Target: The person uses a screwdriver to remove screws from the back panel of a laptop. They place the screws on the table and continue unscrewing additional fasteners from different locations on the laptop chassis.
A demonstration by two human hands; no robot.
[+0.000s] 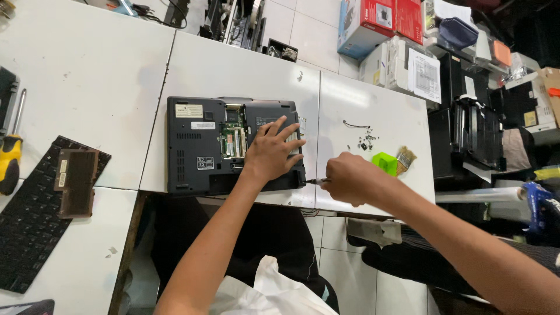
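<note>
Your right hand (349, 178) is clenched around a screwdriver (317, 181), only its dark tip showing at the fist's left side, the tip touching the lower right corner of the laptop (192, 146). Your left hand (273, 150) lies flat and open on the laptop's right half, fingers spread, grasping nothing.

The laptop sits bottom-up at the middle of the frame, a cover off and a green board (233, 140) exposed just left of your left hand. White labels (189, 111) sit near its upper left corner.

It rests on a white table (233, 64) made of joined panels over a pale tiled floor. Right of your fist lie a green block (384, 161), a small brush (405, 158) and loose screws (366, 142). At the left edge are a keyboard (29, 233) with a brown cover (76, 181) on it, and a yellow screwdriver (10, 160).

At the upper right, blue and red boxes (373, 20) stack above white boxes (402, 67), beside black printers (472, 134).
</note>
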